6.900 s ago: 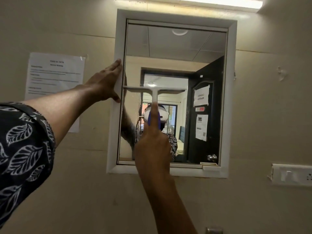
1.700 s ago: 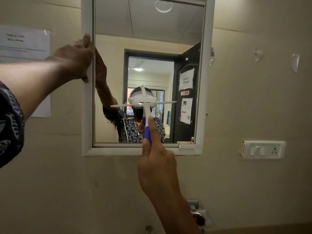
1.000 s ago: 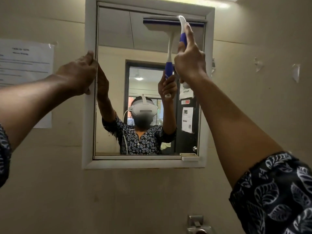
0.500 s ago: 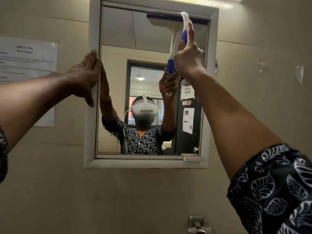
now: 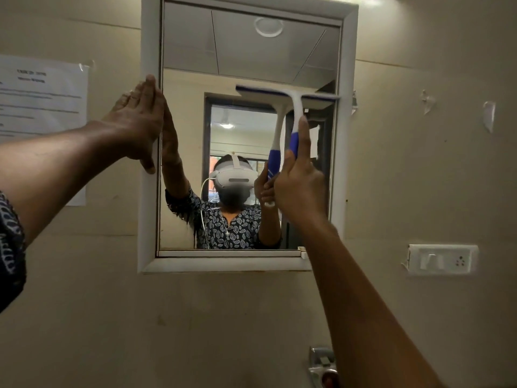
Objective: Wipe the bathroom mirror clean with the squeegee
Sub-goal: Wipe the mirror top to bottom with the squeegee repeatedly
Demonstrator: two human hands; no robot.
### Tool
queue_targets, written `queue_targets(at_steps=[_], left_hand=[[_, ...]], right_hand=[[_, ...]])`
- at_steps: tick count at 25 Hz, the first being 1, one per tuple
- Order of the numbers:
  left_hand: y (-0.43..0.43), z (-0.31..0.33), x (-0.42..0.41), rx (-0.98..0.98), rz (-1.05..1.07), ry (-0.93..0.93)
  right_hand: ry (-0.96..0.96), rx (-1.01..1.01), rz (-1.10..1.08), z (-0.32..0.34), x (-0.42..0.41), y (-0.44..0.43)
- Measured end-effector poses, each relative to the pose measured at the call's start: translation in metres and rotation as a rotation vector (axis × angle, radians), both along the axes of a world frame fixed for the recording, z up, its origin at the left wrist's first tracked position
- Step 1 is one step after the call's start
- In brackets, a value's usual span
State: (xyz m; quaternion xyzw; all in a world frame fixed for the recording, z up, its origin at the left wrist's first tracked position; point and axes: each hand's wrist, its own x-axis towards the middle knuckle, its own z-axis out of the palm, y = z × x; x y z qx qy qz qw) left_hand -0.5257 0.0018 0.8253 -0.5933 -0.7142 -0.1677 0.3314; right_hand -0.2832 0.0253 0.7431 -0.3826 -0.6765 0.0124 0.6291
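Note:
A white-framed mirror (image 5: 151, 233) hangs on the beige wall. The squeegee (image 5: 297, 107), white with a blue grip, lies with its blade flat against the right half of the glass, a little above mid-height, its right end at the frame. My right hand (image 5: 300, 180) is closed around its handle, index finger stretched up along it. My left hand (image 5: 137, 127) presses flat, fingers together, on the mirror's left frame edge. The glass reflects both arms and the squeegee.
A printed paper notice (image 5: 42, 107) is taped to the wall left of the mirror. A white switch and socket plate (image 5: 442, 259) sits at the lower right. A metal tap fitting (image 5: 321, 365) shows below, partly behind my right forearm.
The squeegee has come down from the mirror's top right edge to roughly a third of the way down the glass. My left hand stays on the left frame.

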Motion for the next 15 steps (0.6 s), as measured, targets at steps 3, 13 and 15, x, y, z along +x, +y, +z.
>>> queue_targets(at_steps=[3, 13, 15], left_hand=[[-0.001, 0.000, 0.000, 0.012, -0.003, 0.009], [0.001, -0.001, 0.002, 0.049, 0.005, 0.015], [0.001, -0.002, 0.004, 0.054, 0.010, 0.017]], right_hand=[[0.010, -0.027, 0.047, -0.053, 0.000, -0.008], [-0.108, -0.066, -0.076, -0.150, 0.010, -0.034], [-0.100, -0.054, -0.065, -0.141, 0.014, -0.038]])
